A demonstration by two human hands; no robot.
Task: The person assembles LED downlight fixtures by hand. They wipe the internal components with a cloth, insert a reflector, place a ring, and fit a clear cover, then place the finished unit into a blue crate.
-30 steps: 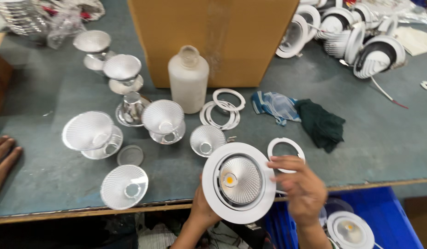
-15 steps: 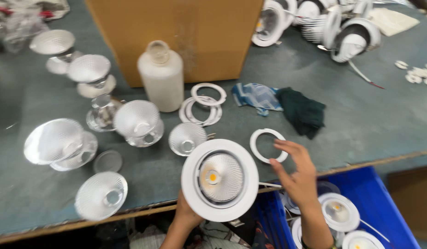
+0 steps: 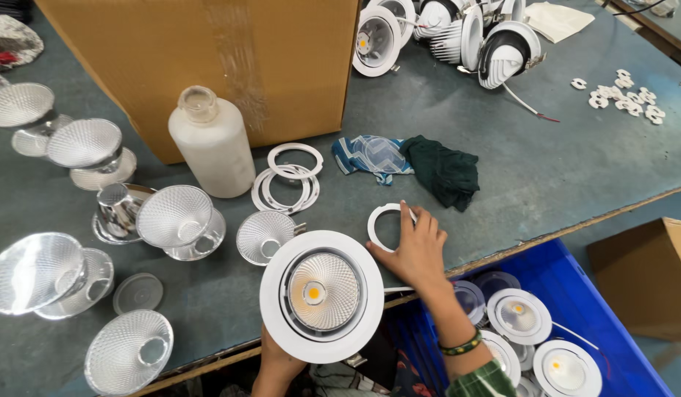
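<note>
A big brown box [image 3: 208, 59] stood at the back of the grey table [image 3: 561, 169]. The left hand [image 3: 278, 364] gripped the round white lamp [image 3: 321, 294] from below, face up so the light showed. The right hand [image 3: 414, 246] lay spread, fingertips on a thin white ring [image 3: 377, 224] just beside the lamp, pinning it flat

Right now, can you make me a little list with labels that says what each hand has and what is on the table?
left hand: holds round white lamp from below, face up
right hand: fingers touch white ring lying on table
near ring: dark cloth, blue rag
also on table: shiny reflector cups, white bottle, cardboard box
below table: blue crate of lamps
</note>
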